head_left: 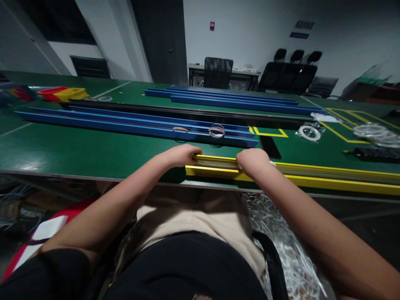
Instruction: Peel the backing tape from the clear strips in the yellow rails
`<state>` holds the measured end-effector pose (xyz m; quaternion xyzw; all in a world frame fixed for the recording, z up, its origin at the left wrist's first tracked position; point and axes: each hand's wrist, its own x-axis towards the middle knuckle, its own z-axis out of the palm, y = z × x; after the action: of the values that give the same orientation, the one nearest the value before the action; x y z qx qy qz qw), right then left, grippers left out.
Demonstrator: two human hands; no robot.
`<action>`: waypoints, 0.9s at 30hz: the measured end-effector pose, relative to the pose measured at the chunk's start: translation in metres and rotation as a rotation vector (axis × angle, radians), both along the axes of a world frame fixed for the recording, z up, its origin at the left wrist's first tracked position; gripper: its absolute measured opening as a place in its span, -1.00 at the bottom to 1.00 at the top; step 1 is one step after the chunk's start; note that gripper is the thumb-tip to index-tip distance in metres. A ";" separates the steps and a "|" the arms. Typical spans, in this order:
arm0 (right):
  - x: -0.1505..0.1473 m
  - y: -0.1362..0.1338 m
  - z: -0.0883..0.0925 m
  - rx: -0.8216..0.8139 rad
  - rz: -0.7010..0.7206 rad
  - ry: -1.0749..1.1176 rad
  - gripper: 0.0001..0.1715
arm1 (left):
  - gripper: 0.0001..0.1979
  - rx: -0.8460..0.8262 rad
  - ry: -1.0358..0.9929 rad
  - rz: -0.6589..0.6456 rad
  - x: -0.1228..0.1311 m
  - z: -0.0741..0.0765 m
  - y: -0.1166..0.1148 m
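A long yellow channel [331, 182] lies along the front edge of the green table, running off to the right. My left hand [186, 155] is closed around the far wall at its left end, with the fingertips tucked out of sight. Further right, my right hand [253, 161] grips the same channel, knuckles up and fingers mostly hidden. A small white bit shows beside the right wrist. Just beyond the hands lies a blue channel [125, 125] with tape rolls [216, 131] standing in it. A dark phone-like slab [270, 147] rests behind my right hand.
A black channel [187, 112] and more blue channels [231, 100] lie farther back on the green table [78, 154]. Red [51, 93] and yellow bins [71, 94] stand at the left. Wrapped white rolls [309, 132] sit at the right. White shredded strips [290, 254] cover the floor below.
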<state>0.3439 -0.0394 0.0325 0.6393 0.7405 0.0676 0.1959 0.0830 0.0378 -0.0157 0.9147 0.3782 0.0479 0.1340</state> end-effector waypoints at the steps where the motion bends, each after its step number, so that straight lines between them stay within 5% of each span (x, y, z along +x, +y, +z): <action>1: 0.000 0.000 0.000 -0.007 -0.006 0.004 -0.62 | -0.78 0.011 0.061 -0.040 0.008 0.006 0.002; 6: -0.002 0.001 0.003 -0.028 -0.028 0.025 -0.65 | -0.72 0.041 0.258 -0.138 0.063 0.021 0.000; 13: -0.003 -0.001 0.001 -0.002 -0.023 0.021 -0.65 | -0.71 0.035 0.259 -0.132 0.115 0.014 -0.010; 21: 0.030 0.010 0.006 -0.127 0.088 0.113 -0.53 | -0.76 0.134 0.161 -0.153 0.096 0.006 -0.015; 27: 0.060 0.014 0.034 -0.212 0.115 0.335 -0.54 | -0.78 0.099 0.195 -0.125 0.032 0.007 -0.012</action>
<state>0.4041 -0.0255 0.0666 0.5740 0.8011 -0.1069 0.1318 0.1149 0.0262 -0.0086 0.9423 0.3290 -0.0313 0.0542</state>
